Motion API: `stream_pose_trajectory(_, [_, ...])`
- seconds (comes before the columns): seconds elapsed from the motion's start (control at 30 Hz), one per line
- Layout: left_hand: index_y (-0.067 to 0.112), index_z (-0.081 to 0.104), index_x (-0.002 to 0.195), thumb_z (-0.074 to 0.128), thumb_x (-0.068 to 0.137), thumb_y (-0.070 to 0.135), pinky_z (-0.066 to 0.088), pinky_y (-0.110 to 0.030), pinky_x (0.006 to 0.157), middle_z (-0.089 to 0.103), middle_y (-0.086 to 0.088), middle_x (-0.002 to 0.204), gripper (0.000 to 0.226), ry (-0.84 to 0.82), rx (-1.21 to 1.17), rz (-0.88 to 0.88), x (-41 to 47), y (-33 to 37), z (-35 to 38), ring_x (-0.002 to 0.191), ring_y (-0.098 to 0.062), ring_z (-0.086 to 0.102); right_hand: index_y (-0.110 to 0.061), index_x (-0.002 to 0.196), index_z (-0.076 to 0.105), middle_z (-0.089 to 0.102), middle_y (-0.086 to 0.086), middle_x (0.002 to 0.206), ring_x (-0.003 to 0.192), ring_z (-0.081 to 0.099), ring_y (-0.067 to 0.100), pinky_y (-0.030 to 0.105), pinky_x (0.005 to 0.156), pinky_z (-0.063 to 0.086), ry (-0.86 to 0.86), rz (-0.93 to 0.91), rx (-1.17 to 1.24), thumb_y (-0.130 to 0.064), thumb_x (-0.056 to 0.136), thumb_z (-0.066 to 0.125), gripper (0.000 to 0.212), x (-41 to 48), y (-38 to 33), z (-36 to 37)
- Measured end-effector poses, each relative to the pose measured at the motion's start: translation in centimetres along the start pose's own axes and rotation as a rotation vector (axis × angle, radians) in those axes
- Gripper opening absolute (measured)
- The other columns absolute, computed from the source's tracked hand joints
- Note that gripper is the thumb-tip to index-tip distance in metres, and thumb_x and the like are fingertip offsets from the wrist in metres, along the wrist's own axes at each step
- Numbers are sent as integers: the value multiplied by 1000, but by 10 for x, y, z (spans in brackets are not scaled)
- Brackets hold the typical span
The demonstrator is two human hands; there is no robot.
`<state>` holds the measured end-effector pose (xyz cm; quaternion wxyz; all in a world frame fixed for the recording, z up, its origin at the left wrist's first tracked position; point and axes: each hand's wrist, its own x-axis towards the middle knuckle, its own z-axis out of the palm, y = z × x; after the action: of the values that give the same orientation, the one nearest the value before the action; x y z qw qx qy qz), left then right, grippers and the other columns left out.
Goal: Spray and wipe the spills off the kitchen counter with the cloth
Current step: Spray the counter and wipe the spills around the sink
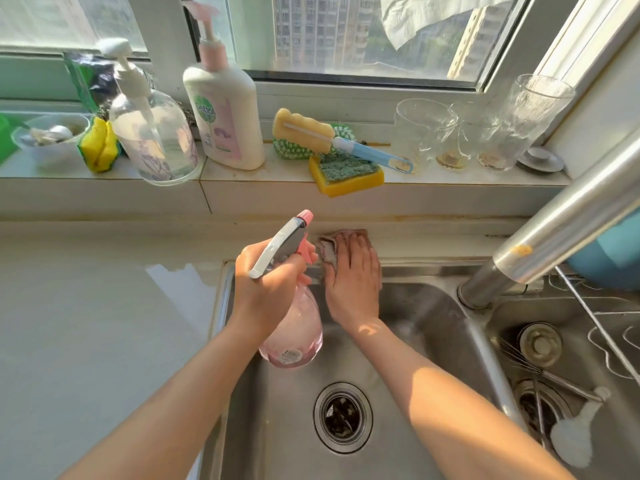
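While left hand (268, 289) grips spray bottle (294, 327), right hand (353, 275) flat, open on cloth (329, 249).

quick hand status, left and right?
Left hand: closed around the pink spray bottle, held over the sink.
Right hand: open, palm flat, pressing the cloth onto the counter strip behind the sink.

Both bare arms reach forward from the bottom of the view, with the hands close together side by side. The left hand (268, 289) is curled tight in a grip, its back facing up, its fingers (310, 256) wrapped round to the front. The right hand (353, 275) lies flat, palm down, fingers straight, close together and pointing away from the person, with a patch of sun on the wrist.
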<state>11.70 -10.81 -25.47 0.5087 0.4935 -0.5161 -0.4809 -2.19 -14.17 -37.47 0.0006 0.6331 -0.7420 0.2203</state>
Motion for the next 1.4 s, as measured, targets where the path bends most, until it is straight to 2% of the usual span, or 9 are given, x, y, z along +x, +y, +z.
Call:
stream_pose_trajectory(0.17, [15, 73, 69, 54, 71, 5, 58, -40, 62, 73, -9, 74, 21, 56, 72, 15, -5, 9, -42, 66, -24, 69, -20, 152, 19, 15, 2, 160, 148, 6, 19, 33, 118, -3, -247, -272, 61, -37, 100, 38, 59, 2, -76, 20])
stream_pose_trajectory(0.3, [13, 72, 68, 54, 73, 1, 57, -54, 66, 72, -19, 77, 23, 155, 109, 50, -10, 24, -95, 70, -41, 69, -27, 152, 16, 13, -1, 161, 147, 9, 18, 36, 119, 10, -492, -378, 190, -45, 99, 35, 60, 13, -135, 22])
stream_pose_trajectory(0.5, [12, 72, 69, 55, 72, 3, 52, -27, 56, 75, -14, 80, 19, 246, 118, 22, -30, 42, -155, 60, -20, 67, -29, 153, 10, -1, -1, 162, 148, -6, 14, 29, 119, -6, -570, -444, 68, -39, 101, 28, 56, 6, -168, 35])
stream_pose_trajectory(0.77, [9, 71, 69, 53, 77, -3, 53, -20, 54, 73, -7, 79, 23, 269, 147, -42, -66, 49, -221, 62, -10, 68, -28, 153, 15, 0, 2, 162, 149, -6, 17, 32, 120, -5, -625, -443, 36, -35, 102, 30, 53, -48, -182, 10])
stream_pose_trajectory(0.93, [-1, 70, 72, 49, 64, 15, 54, -27, 61, 75, -6, 79, 27, 191, 207, -169, -93, 62, -262, 60, -19, 67, -28, 151, 24, 7, 1, 161, 149, -1, 15, 28, 119, -5, -627, -408, 123, -36, 97, 26, 54, -113, -193, -9])
stream_pose_trajectory(1.13, [10, 68, 79, 52, 91, 3, 47, -12, 53, 72, -13, 95, 22, 122, 305, -202, -136, 66, -307, 71, -24, 66, -26, 145, 39, 22, -3, 158, 148, 10, 12, 22, 116, -1, -591, -244, 270, -27, 101, 32, 45, -190, -213, -34])
stream_pose_trajectory(1.23, [9, 68, 88, 50, 93, 6, 47, -16, 59, 72, -10, 104, 19, 93, 332, -210, -154, 69, -325, 73, -23, 67, -23, 135, 54, 44, -11, 143, 140, 30, 8, 20, 114, 14, -622, -82, 436, -22, 101, 35, 39, -216, -224, -53])
stream_pose_trajectory(1.3, [13, 67, 87, 50, 94, 7, 48, -20, 64, 72, -7, 107, 19, 53, 323, -214, -169, 75, -335, 76, -23, 67, -32, 115, 64, 60, -12, 125, 123, 51, 9, 32, 106, 36, -626, -4, 474, -32, 95, 31, 39, -228, -232, -64])
stream_pose_trajectory(1.4, [19, 67, 83, 54, 91, 12, 53, -32, 80, 72, -5, 106, 17, -20, 321, -233, -194, 84, -346, 92, -25, 69, -34, 106, 64, 69, -12, 105, 105, 62, 9, 36, 91, 46, -645, 105, 487, -45, 86, 28, 43, -241, -233, -66])
